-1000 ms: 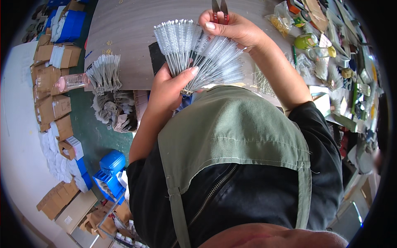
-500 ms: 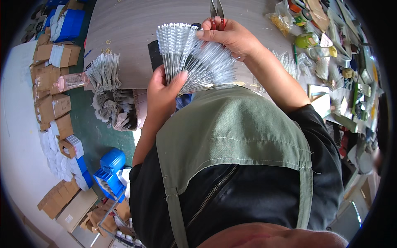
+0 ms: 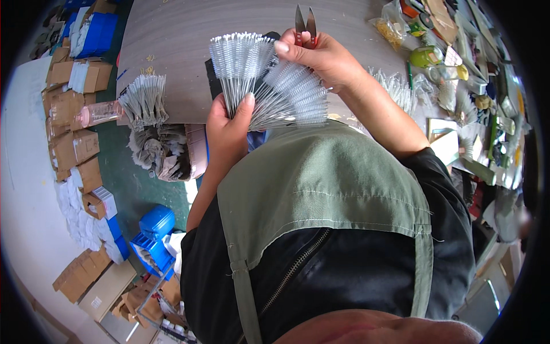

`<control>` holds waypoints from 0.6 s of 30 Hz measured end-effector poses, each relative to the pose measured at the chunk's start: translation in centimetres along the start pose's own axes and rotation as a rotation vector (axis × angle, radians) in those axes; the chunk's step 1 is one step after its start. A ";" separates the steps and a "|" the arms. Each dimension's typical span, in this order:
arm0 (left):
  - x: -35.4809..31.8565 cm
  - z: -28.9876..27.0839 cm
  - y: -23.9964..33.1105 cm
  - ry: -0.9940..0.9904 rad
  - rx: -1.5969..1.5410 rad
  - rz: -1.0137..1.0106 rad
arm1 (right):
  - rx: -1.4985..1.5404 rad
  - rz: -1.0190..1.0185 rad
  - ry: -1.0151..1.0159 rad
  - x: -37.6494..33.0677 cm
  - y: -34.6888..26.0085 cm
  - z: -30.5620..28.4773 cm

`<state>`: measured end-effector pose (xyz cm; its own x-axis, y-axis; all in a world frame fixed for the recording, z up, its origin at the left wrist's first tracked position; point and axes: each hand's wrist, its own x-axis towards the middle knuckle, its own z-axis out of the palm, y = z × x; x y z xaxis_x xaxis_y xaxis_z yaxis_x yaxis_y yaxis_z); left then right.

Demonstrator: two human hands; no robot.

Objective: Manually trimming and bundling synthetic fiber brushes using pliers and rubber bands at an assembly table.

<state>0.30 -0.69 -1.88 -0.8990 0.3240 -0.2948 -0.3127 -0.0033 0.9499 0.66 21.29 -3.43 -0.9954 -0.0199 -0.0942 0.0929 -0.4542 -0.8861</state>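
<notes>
Likely parting the wire brushes [image 3: 281,89] by hand

Left hand [image 3: 229,125] pinches them by the stems, fanned in two groups at the near edge of the table [image 3: 183,40]; right hand [image 3: 327,56] grips the red-handled snips [image 3: 311,23], thumb near the bristle tips, contact unclear. Next move calls for steady left pinch, light right fingertips, blades clear

Cardboard boxes [image 3: 85,145] line a white wall [image 3: 26,137] beside green floor [image 3: 123,178].
</notes>
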 end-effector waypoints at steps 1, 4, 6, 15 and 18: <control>0.0 0.1 0.0 0.012 0.042 0.022 | 0.006 0.022 0.003 0.0 0.0 -0.3; 0.2 0.3 0.0 0.048 0.116 0.080 | -0.029 0.008 0.012 0.2 0.1 -0.6; 0.3 0.4 -0.1 0.069 0.089 0.102 | -0.113 -0.062 0.067 0.3 0.4 -0.6; 1.1 0.5 0.1 0.102 0.189 0.175 | -0.021 -0.183 0.016 -0.3 0.0 0.0; 1.1 0.5 0.3 0.105 0.197 0.154 | -0.005 -0.177 -0.033 -0.2 -0.4 0.0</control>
<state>-0.57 0.13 -1.90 -0.9615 0.2337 -0.1449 -0.1135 0.1424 0.9833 0.79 21.44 -3.09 -0.9965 0.0308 0.0783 -0.0838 -0.4491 -0.8895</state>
